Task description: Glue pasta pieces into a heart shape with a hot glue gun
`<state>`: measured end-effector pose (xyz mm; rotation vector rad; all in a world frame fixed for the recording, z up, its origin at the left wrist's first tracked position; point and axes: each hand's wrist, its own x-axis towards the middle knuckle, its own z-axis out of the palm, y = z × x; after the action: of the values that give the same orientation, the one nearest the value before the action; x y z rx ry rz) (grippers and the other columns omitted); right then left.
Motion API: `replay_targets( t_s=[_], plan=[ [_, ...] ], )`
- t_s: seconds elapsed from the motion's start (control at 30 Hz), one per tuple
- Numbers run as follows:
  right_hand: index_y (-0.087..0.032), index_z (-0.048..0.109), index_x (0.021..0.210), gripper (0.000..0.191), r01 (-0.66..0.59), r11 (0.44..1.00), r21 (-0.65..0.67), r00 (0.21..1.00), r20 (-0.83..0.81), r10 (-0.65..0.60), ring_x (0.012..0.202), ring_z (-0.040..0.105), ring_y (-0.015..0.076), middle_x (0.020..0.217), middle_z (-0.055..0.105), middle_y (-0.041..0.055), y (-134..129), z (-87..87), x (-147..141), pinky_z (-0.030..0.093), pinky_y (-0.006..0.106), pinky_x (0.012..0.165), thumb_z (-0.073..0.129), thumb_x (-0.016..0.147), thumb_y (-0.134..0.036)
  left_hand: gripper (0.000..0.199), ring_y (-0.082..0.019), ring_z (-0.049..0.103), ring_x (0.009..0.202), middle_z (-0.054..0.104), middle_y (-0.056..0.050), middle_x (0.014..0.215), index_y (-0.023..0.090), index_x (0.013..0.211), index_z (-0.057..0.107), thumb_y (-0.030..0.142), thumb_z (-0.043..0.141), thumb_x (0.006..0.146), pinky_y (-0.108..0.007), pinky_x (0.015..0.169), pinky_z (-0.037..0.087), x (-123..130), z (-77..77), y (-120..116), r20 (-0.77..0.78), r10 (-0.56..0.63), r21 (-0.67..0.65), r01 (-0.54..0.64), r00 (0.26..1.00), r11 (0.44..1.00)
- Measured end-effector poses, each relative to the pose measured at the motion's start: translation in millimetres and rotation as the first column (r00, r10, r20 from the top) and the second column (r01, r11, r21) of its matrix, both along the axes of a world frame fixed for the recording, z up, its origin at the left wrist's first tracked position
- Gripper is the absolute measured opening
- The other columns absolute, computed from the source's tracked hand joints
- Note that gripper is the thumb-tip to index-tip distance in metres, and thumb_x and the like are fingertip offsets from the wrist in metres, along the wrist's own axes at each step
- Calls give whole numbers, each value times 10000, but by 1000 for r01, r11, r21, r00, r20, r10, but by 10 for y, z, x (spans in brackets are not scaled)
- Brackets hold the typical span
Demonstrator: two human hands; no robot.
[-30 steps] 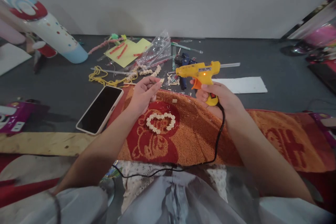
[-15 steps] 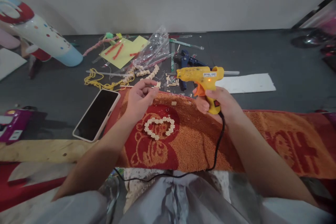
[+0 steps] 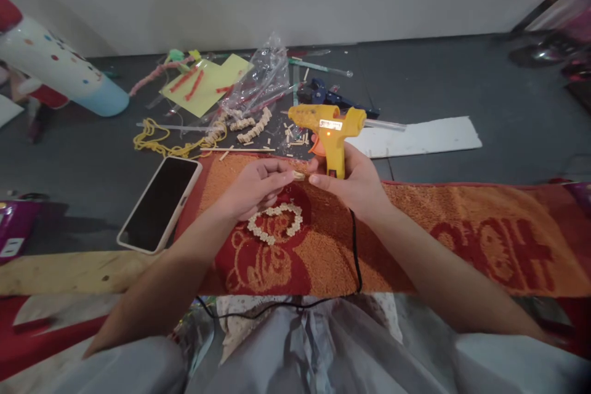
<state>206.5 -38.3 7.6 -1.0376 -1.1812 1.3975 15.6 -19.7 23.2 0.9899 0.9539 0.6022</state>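
My right hand (image 3: 357, 181) is wrapped round the handle of a yellow hot glue gun (image 3: 323, 123), whose nozzle points left and whose small orange light glows. A clear glue stick (image 3: 385, 125) pokes out of its back. Between the fingertips of my left hand (image 3: 256, 188) is a small pale wooden stick piece (image 3: 298, 176), close to my right fingertips. Below it, a heart outline (image 3: 255, 231) built from small pale pieces lies on the orange and red towel (image 3: 341, 240). Its lower right side has a gap.
Left of the towel lies a phone (image 3: 159, 203). Behind are yellow string (image 3: 157, 146), pale segment chains (image 3: 255, 129), stick bits (image 3: 295, 138), a plastic bag (image 3: 265, 83), yellow paper (image 3: 207, 83), a dark blue tool (image 3: 323, 93) and a white strip (image 3: 425, 136). The black cord (image 3: 356, 252) hangs over the towel.
My left hand has moved right and down with the small stick piece. My right hand has brought the glue gun left, so the two hands are now close together.
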Motion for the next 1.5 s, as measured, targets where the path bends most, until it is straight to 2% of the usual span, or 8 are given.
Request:
replay_targets(
  t_s=[0.13, 0.3, 0.8, 1.0, 1.1, 1.2, 1.3, 1.5],
  plan=[
    [-231, 542, 987, 494, -41, 999, 0, 998, -37, 41, 837, 651, 158, 874, 675, -3, -34, 7, -52, 555, 362, 824, 846, 636, -399, 438, -16, 276, 341, 376, 105, 421, 177, 732, 594, 538, 821, 631, -184, 351, 140, -5, -16, -26, -40, -44, 58, 47, 998, 997],
    [-230, 560, 974, 457, -52, 998, -35, 999, -17, 52, 805, 652, 163, 848, 676, 3, -67, 58, -64, 564, 360, 801, 838, 651, -394, 415, -23, 271, 346, 401, 87, 431, 176, 723, 630, 529, 827, 628, -198, 351, 119, -7, -37, -38, -76, -63, 110, 71, 995, 991],
    [-216, 563, 965, 421, -57, 998, -22, 998, -8, 57, 782, 636, 138, 821, 661, -17, -75, 30, -44, 541, 327, 776, 827, 658, -328, 428, -38, 278, 343, 383, 77, 396, 183, 787, 708, 575, 799, 641, -194, 354, 140, -39, -47, -1, -112, -92, 113, 105, 989, 988],
    [-220, 554, 919, 398, -35, 999, 37, 998, 51, 33, 780, 626, 144, 842, 661, -5, -66, 17, -46, 527, 332, 758, 813, 670, -389, 299, -30, 289, 342, 428, 69, 434, 196, 799, 709, 467, 787, 700, -191, 347, 154, -44, -67, 15, -91, -114, 83, 121, 989, 989],
    [-226, 555, 952, 396, 11, 997, 77, 999, 39, -14, 786, 618, 131, 855, 650, -13, -41, 23, -30, 516, 313, 752, 808, 680, -363, 297, -25, 274, 332, 396, 83, 423, 194, 781, 689, 439, 809, 663, -182, 340, 153, -38, -53, 23, -69, -36, 72, 41, 997, 997],
    [-234, 559, 1023, 419, 25, 998, 52, 1000, 11, -26, 689, 558, 102, 816, 616, -30, -19, 21, -8, 473, 281, 635, 798, 698, -350, 277, -15, 236, 338, 356, 97, 416, 189, 723, 633, 391, 809, 652, -164, 343, 147, -39, -26, 48, -21, 95, 32, -95, 995, 995],
    [-236, 564, 1009, 384, 22, 1000, -3, 998, -64, -22, 586, 480, 82, 744, 580, -43, -12, 7, 8, 414, 270, 537, 780, 726, -379, 221, -12, 183, 342, 312, 107, 411, 188, 692, 580, 336, 743, 715, -151, 343, 125, -55, -7, 96, 37, 208, -11, -208, 977, 978],
    [-207, 626, 1015, 350, -35, 997, -72, 984, -179, 22, 548, 473, 77, 734, 641, -14, -38, 19, 43, 393, 265, 516, 776, 736, -356, 147, -22, 163, 324, 304, 105, 416, 160, 772, 606, 278, 570, 851, -154, 321, 109, -89, 7, 178, 109, 330, -116, -318, 938, 941]
  ],
)
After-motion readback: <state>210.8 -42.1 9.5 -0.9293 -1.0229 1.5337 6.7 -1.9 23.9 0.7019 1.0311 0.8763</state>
